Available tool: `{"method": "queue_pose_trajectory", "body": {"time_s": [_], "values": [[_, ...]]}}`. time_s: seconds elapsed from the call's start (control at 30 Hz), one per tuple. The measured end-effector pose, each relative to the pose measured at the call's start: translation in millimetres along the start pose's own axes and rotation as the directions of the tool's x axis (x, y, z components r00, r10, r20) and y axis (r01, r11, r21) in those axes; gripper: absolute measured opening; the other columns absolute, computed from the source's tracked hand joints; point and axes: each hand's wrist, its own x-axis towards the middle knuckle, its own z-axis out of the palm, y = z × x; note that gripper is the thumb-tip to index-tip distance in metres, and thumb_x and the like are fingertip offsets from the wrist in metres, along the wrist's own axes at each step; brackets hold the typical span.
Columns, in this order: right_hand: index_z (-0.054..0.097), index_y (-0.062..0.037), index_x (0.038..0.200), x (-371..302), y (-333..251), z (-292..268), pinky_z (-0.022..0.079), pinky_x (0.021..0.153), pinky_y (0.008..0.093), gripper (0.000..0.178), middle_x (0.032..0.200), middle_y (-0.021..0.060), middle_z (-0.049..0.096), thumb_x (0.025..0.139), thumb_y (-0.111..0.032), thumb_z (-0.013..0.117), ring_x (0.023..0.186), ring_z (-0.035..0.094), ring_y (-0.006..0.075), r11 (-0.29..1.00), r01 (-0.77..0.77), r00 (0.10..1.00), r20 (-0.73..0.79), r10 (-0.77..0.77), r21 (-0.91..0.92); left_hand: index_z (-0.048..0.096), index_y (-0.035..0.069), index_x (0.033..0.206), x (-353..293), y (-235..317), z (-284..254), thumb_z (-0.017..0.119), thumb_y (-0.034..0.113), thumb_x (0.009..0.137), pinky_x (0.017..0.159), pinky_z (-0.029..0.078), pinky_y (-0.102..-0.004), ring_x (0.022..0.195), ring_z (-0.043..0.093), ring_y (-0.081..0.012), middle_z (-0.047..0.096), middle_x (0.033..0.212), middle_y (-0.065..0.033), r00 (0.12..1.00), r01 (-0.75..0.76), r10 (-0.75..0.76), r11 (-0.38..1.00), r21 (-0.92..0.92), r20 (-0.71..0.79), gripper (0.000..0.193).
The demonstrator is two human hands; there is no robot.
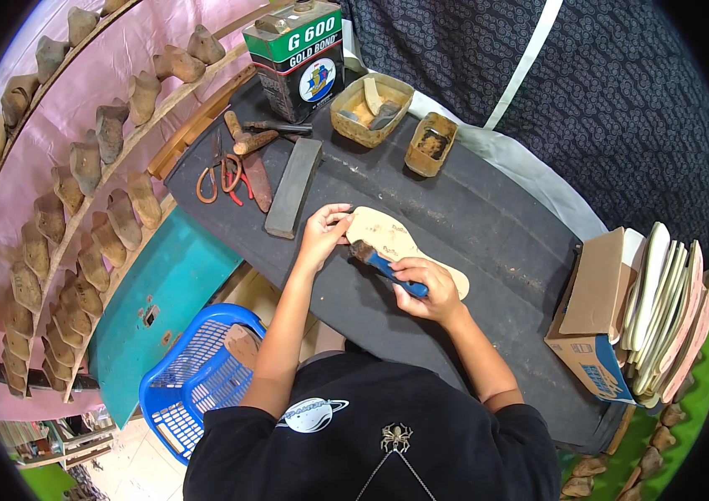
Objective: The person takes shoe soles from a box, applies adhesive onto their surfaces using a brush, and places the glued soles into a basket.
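Observation:
A pale, beige shoe insole point(390, 230) lies over the dark worktop, its wide end toward the left and its narrower end toward the lower right. My left hand point(324, 236) pinches the wide end at its edge between thumb and fingers. In my right hand point(433, 290) is a brush with a blue handle point(394, 270), fingers wrapped round the grip. The dark bristles point left and rest on or just above the insole's near edge; whether they touch I cannot tell. Small brownish marks show on the insole's surface.
Behind the left hand lie a grey rectangular block point(294, 188), a hammer point(251, 142) and scissors point(221, 177). Farther back stand a green-and-black can point(294, 67) and two tubs point(369, 125). A cardboard box point(588, 305) of insoles stands right; a blue basket point(204, 367) sits lower left.

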Motion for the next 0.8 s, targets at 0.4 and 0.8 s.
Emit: {"method": "queue_pose_trajectory", "body": {"time_s": [0.4,0.8], "values": [[0.049,-0.0027,0.075,6.0,-4.7,-4.2,0.047,0.055,0.0296,0.022,0.071,0.0125,0.059,0.056,-0.001,0.060,0.061,0.059,0.0220,0.994,0.111,0.991,-0.068,-0.111,-0.006,0.047,-0.002,0.104,-0.8,1.6,1.1,0.058,0.011,0.079,0.055,0.049,-0.0197,0.069,0.057,-0.0081,0.057,0.085,-0.0056,1.000,0.005,-0.005,0.999,-0.037,0.001,0.031],[0.047,-0.0041,0.071,4.2,-3.2,-7.2,0.042,0.049,0.0286,0.024,0.070,0.0104,0.056,0.050,0.001,0.058,0.055,0.054,0.0212,0.989,0.143,0.983,-0.121,-0.138,0.036,0.047,-0.002,0.105,0.2,-0.3,0.1,0.057,0.011,0.079,0.056,0.048,-0.0190,0.069,0.056,-0.0074,0.056,0.085,-0.0050,1.000,0.010,-0.010,0.999,-0.041,0.004,0.030]]}}
